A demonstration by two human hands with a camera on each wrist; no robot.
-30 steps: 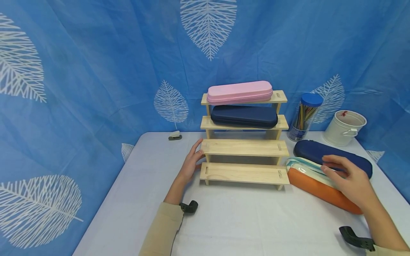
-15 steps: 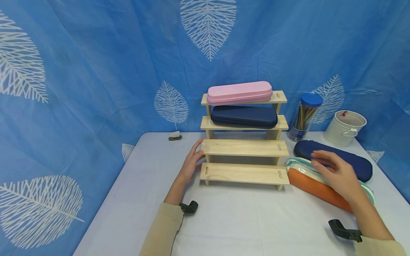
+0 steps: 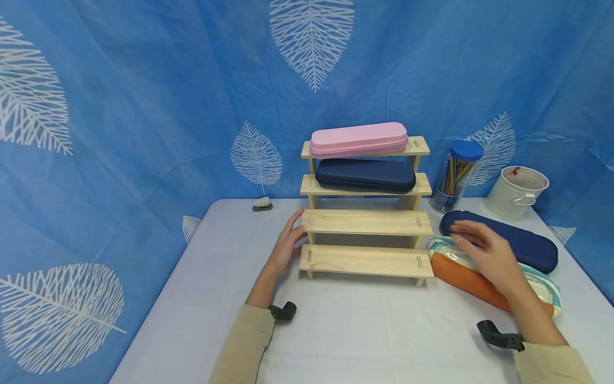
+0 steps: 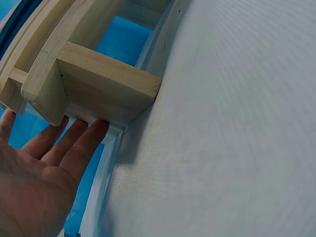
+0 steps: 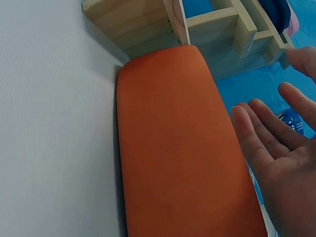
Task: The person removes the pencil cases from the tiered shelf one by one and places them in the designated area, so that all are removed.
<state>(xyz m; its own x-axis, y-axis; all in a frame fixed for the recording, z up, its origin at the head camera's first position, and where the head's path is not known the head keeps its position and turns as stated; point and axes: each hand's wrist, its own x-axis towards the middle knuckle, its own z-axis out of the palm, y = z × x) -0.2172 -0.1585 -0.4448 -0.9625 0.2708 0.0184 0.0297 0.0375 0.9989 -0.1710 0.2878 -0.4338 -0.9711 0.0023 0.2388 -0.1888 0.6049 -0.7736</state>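
A stepped wooden shelf (image 3: 364, 222) stands on the table. My left hand (image 3: 285, 249) touches its left side with fingers stretched out; in the left wrist view the fingertips (image 4: 98, 127) meet the shelf's end. An orange pencil case (image 3: 462, 279) with a clear, teal-patterned top lies at the shelf's right end. Over that case hovers my right hand (image 3: 490, 260), holding nothing, its fingers loosely bent. In the right wrist view the hand is beside the orange case, apart from it. A navy pencil case (image 3: 530, 242) lies just behind, partly covered by the hand.
On the top tier sits a pink pencil case (image 3: 360, 138), and a dark navy case (image 3: 366, 176) is on the tier below. Behind on the right stand a blue-lidded jar of pencils (image 3: 453, 176) and a white bucket (image 3: 513, 192). A small stapler (image 3: 262, 204) lies at back left.
My right hand has moved left along the orange pencil case, towards the shelf, uncovering the case's right end. The left hand and the shelf have stayed put.
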